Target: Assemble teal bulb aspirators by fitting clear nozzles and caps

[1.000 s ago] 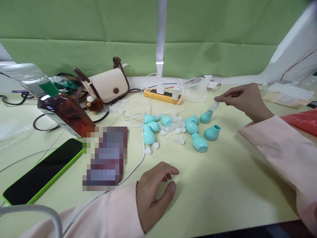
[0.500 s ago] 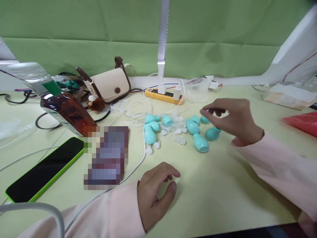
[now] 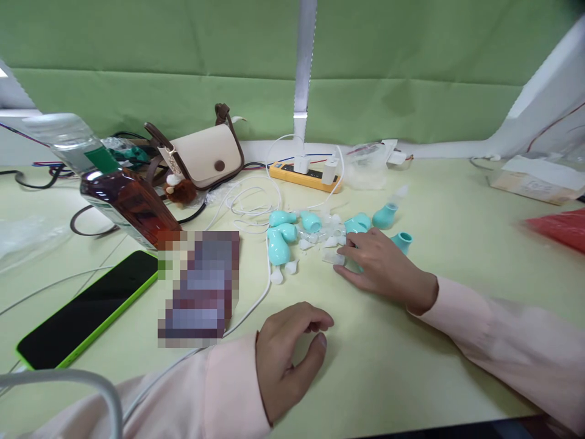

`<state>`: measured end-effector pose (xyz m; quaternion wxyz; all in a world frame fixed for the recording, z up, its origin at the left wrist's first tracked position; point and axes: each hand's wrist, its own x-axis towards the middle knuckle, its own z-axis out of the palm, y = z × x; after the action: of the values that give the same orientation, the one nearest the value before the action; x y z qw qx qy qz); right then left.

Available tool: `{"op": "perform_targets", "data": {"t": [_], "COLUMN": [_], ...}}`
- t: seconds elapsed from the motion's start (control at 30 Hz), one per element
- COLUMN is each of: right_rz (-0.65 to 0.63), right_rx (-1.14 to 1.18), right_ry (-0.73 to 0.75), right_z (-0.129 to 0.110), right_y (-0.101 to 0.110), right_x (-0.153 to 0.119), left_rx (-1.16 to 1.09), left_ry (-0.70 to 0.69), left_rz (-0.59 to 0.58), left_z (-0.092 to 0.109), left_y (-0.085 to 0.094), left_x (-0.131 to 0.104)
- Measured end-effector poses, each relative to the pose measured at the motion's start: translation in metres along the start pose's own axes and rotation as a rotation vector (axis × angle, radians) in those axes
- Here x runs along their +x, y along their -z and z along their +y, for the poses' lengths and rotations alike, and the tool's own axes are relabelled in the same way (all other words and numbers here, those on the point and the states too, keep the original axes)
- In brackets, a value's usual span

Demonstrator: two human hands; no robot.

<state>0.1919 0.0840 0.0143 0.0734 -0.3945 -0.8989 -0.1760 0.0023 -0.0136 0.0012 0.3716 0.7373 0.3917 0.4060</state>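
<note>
My right hand [image 3: 377, 262] reaches over the table with thumb and fingers apart. Its fingertips are at a small clear plastic tube [image 3: 333, 257] lying there; a firm grip on it does not show. Under and behind the hand are turquoise bulbs, partly hidden, among them one with an open neck [image 3: 403, 240]. Farther back, another turquoise bulb [image 3: 385, 216] has a clear nozzle [image 3: 402, 192] at its neck. My left hand [image 3: 295, 360] rests on the table, fingers loosely curled with a gap to the thumb, holding nothing. Beyond it lie more turquoise bulbs [image 3: 278, 247] and small white caps [image 3: 276, 276].
A yellow power strip [image 3: 304, 177] with white plugs stands at the back, its white cable coiled nearby. On the left are a tilted bottle [image 3: 132, 204], a cream handbag [image 3: 205, 155], a green-edged phone [image 3: 86, 311] and a pixelated object [image 3: 201, 286]. A red plastic bag [image 3: 560, 227] lies right.
My right hand has moved left and down from above the right-hand bulbs to the clear tube. The back bulb with its nozzle is now uncovered. My left hand has stayed in place.
</note>
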Motion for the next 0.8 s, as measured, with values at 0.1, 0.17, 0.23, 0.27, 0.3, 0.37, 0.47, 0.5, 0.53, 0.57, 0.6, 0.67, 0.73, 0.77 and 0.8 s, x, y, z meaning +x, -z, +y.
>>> {"op": "perform_targets", "data": {"t": [0.1, 0.17, 0.23, 0.27, 0.3, 0.37, 0.47, 0.5, 0.53, 0.57, 0.6, 0.67, 0.73, 0.77, 0.8], "right_rz": [0.146, 0.247, 0.323, 0.353, 0.377, 0.406, 0.417, 0.424, 0.430, 0.432, 0.435, 0.430, 0.407, 0.389, 0.360], "right_rx": [0.103, 0.191, 0.279, 0.314, 0.339, 0.351, 0.335, 0.336, 0.345, 0.360, 0.374, 0.387, 0.377, 0.363, 0.343], "right_ry": [0.062, 0.116, 0.165, 0.186, 0.206, 0.239, 0.281, 0.292, 0.303, 0.311, 0.319, 0.343, 0.367, 0.365, 0.346], "right_z": [-0.003, -0.010, -0.019, -0.024, -0.028, -0.034, -0.039, -0.040, -0.040, -0.039, -0.039, -0.035, -0.028, -0.023, -0.018], "right_y": [0.002, 0.008, 0.015, 0.018, 0.021, 0.024, 0.024, 0.023, 0.021, 0.020, 0.018, 0.016, 0.015, 0.014, 0.013], "right_x": [-0.002, -0.006, -0.010, -0.012, -0.015, -0.019, -0.022, -0.022, -0.022, -0.021, -0.020, -0.018, -0.014, -0.012, -0.010], "left_rx": [0.019, -0.005, -0.057, -0.075, -0.079, -0.063, -0.040, -0.039, -0.043, -0.051, -0.058, -0.054, -0.028, -0.014, -0.004], "left_ry": [0.040, 0.104, 0.161, 0.179, 0.193, 0.220, 0.269, 0.274, 0.271, 0.260, 0.246, 0.219, 0.198, 0.189, 0.183], "left_rz": [0.044, 0.119, 0.199, 0.219, 0.225, 0.196, 0.149, 0.148, 0.149, 0.157, 0.170, 0.193, 0.209, 0.211, 0.210], "left_z": [-0.001, -0.003, -0.004, -0.005, -0.005, -0.005, -0.004, -0.005, -0.005, -0.006, -0.006, -0.007, -0.007, -0.007, -0.007], "left_y": [0.000, 0.001, 0.001, 0.001, 0.001, 0.002, 0.002, 0.002, 0.002, 0.002, 0.002, 0.002, 0.002, 0.002, 0.002], "left_x": [0.000, 0.001, 0.002, 0.003, 0.003, 0.005, 0.006, 0.007, 0.007, 0.007, 0.007, 0.006, 0.006, 0.006, 0.006]}}
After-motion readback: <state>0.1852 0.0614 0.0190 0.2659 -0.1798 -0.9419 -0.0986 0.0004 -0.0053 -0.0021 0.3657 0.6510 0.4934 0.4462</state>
